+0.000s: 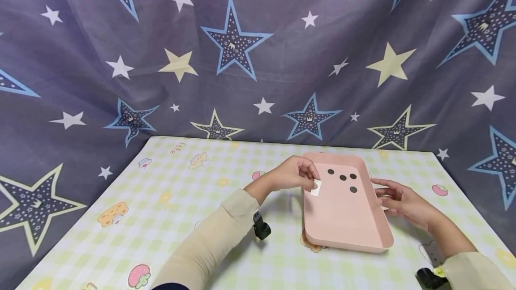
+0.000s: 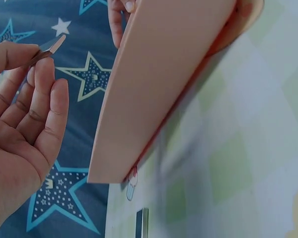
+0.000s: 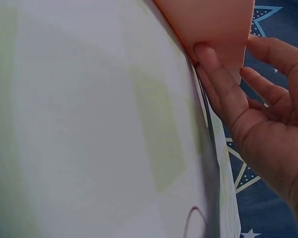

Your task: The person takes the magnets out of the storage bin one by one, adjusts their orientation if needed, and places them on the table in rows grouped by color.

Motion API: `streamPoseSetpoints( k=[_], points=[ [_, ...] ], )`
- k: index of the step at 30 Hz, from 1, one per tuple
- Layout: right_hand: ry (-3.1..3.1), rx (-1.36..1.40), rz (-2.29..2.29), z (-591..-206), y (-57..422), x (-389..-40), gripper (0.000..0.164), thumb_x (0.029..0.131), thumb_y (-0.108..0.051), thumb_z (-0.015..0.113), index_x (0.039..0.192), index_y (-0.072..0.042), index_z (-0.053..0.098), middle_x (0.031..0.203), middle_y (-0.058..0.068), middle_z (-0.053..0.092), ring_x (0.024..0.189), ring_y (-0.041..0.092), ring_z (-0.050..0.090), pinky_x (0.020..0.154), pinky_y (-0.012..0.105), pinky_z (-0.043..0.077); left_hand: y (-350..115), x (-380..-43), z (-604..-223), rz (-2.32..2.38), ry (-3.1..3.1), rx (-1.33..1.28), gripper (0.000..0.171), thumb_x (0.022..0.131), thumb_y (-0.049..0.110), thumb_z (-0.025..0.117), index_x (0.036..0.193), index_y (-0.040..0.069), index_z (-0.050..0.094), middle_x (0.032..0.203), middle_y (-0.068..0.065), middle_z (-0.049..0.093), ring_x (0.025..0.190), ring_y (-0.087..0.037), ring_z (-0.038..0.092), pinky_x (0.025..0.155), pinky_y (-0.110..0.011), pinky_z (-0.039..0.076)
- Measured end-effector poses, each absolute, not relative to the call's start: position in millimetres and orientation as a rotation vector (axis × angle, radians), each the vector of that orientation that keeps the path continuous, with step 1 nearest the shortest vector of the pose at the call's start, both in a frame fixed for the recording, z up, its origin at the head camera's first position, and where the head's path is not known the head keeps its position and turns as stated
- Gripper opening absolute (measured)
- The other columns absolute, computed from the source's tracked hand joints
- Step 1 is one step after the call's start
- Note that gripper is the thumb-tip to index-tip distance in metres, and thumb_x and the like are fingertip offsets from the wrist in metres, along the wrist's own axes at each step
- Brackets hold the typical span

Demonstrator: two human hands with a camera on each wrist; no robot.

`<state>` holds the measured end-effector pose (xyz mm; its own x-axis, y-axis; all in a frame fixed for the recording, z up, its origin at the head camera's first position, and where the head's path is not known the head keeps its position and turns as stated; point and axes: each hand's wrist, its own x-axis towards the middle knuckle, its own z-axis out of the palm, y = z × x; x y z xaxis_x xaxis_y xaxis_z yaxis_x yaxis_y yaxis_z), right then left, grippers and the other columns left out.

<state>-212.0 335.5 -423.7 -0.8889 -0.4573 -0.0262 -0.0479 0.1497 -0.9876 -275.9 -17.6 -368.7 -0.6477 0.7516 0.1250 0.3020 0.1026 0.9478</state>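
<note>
My left hand (image 1: 296, 174) is over the left edge of a pink tray (image 1: 340, 223), pinching a small, thin white square piece (image 1: 316, 188) between thumb and fingertips. From the left wrist view, that same piece (image 2: 50, 49) appears edge-on, while the other fingers of the left hand (image 2: 27, 114) are partly curled. Several black round discs (image 1: 342, 177) lie on the tray's floor, towards its far end. Against the tray's right outer wall rests my right hand (image 1: 403, 202), fingers fairly straight and spread. In the right wrist view its fingertips (image 3: 206, 52) touch the pink wall.
A checked cloth with printed cartoons covers the table (image 1: 169, 218). Behind it hangs a dark curtain (image 1: 278, 84) with star prints. A thin dark and silvery object (image 2: 141, 224) shows near the bottom of the left wrist view, its kind unclear.
</note>
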Motion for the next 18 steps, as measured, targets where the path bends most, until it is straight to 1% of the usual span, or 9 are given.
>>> streamPoseSetpoints(
  k=[4, 7, 12, 15, 18],
  points=[
    [2.120, -0.486, -1.796, -423.9, 335.8, -211.5, 0.055, 0.099, -0.002, 0.053, 0.150, -0.007, 0.034, 0.123, 0.004, 0.057, 0.106, 0.013, 0.063, 0.083, 0.037, 0.056, -24.7, -275.8, -370.4, 1.562, 2.008, 1.022, 0.014, 0.078, -0.007, 0.067, 0.092, -0.004, 0.067, 0.078, -0.005, 0.066, 0.071, -0.013, 0.060, 0.070, -0.035, 0.056],
    [2.119, -0.483, -1.797, -424.0, 336.2, -210.9, 0.054, 0.099, -0.002, 0.054, 0.150, -0.009, 0.035, 0.123, 0.003, 0.057, 0.106, 0.013, 0.062, 0.083, 0.037, 0.056, -29.5, -275.4, -371.9, 1.566, 2.004, 1.000, 0.014, 0.079, -0.007, 0.067, 0.092, -0.004, 0.067, 0.076, -0.002, 0.066, 0.070, -0.014, 0.061, 0.070, -0.038, 0.056],
    [2.125, -0.473, -1.797, -424.0, 337.1, -210.4, 0.054, 0.099, -0.003, 0.054, 0.149, -0.011, 0.037, 0.122, 0.002, 0.057, 0.106, 0.012, 0.062, 0.083, 0.037, 0.056, -36.2, -273.7, -374.2, 1.571, 2.004, 0.989, 0.016, 0.078, -0.005, 0.068, 0.094, -0.006, 0.067, 0.077, -0.005, 0.066, 0.070, -0.014, 0.061, 0.067, -0.028, 0.055],
    [2.120, -0.472, -1.800, -423.7, 337.0, -210.6, 0.053, 0.099, -0.003, 0.054, 0.149, -0.013, 0.038, 0.122, 0.002, 0.057, 0.105, 0.012, 0.062, 0.083, 0.037, 0.056, -41.4, -272.1, -376.3, 1.578, 2.024, 0.981, 0.016, 0.077, -0.004, 0.068, 0.093, -0.006, 0.067, 0.077, -0.004, 0.066, 0.070, -0.014, 0.060, 0.067, -0.026, 0.053],
    [2.117, -0.480, -1.799, -423.0, 335.8, -211.1, 0.054, 0.099, -0.003, 0.054, 0.149, -0.011, 0.037, 0.122, 0.003, 0.057, 0.106, 0.013, 0.063, 0.083, 0.037, 0.056, -47.6, -270.5, -379.0, 1.594, 2.044, 0.960, 0.016, 0.077, -0.004, 0.069, 0.093, -0.005, 0.067, 0.076, -0.002, 0.066, 0.070, -0.014, 0.060, 0.067, -0.026, 0.052]
  ],
)
